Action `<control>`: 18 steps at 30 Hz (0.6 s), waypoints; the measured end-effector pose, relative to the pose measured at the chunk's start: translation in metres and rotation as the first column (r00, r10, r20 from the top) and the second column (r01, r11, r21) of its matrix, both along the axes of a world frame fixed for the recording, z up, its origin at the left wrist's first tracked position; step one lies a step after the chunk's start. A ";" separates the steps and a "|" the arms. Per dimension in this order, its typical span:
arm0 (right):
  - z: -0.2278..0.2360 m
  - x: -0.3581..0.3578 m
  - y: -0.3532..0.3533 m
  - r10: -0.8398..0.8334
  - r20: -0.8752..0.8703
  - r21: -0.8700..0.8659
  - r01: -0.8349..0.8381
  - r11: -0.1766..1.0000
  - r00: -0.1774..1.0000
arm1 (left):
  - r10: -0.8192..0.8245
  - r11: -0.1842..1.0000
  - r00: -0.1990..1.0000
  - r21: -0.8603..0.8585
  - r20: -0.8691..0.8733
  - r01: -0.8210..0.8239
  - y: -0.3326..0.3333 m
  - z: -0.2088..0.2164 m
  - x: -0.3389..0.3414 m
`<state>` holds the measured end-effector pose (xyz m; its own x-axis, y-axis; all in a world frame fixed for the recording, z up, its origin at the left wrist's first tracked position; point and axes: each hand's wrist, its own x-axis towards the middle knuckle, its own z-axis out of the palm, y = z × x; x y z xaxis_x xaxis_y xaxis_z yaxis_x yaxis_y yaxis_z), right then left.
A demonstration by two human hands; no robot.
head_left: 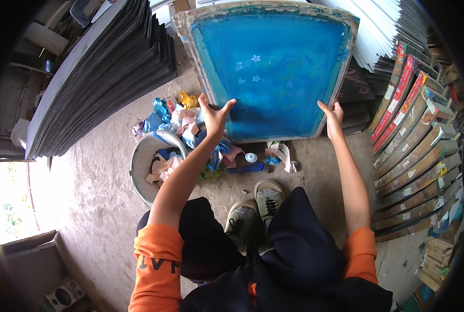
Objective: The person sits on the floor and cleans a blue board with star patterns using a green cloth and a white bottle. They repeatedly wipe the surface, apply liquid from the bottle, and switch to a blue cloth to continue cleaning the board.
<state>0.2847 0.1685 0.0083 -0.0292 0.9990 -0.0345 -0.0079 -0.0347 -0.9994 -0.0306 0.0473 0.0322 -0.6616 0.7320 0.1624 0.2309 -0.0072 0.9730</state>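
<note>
A large silk-screen frame [281, 57] with blue mesh and small pale flower shapes stands in front of me, its lower edge near the floor. On its left edge my left hand [215, 117] grips the border, with the thumb on the front face. My right hand [334, 115] grips the opposite edge at about the same height, thumb also in front. The fingers of both hands are partly hidden by the frame. Just below its bottom edge lie a small white round lid-like object [250, 157] and a flat blue strip [246, 169].
Crumpled paper and plastic scraps [190, 117] lie left of the frame, beside a grey bucket [140, 182] holding more scraps. Dark sheets [107, 67] are stacked at left, white sheets [372, 31] at far right. Several edge-on frames [411, 151] line the right side. My shoes [269, 200] stand close by.
</note>
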 end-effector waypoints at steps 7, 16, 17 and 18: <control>-0.012 -0.010 0.012 0.001 -0.061 -0.017 -0.002 1.000 0.998 | 0.086 0.996 0.996 -0.034 -0.033 -0.087 0.011 -0.013 0.003; -0.026 -0.009 0.017 0.021 0.099 -0.001 -0.021 1.000 0.995 | 0.071 0.989 0.965 -0.109 -0.253 -0.101 0.015 -0.038 -0.007; -0.030 0.000 0.022 -0.008 0.197 0.013 0.006 1.000 0.980 | 0.080 0.977 0.952 -0.165 -0.295 -0.134 0.020 -0.036 -0.002; -0.028 -0.005 0.019 -0.025 0.273 0.013 0.023 1.000 0.962 | 0.092 0.955 0.929 -0.232 -0.357 -0.184 0.018 -0.034 -0.004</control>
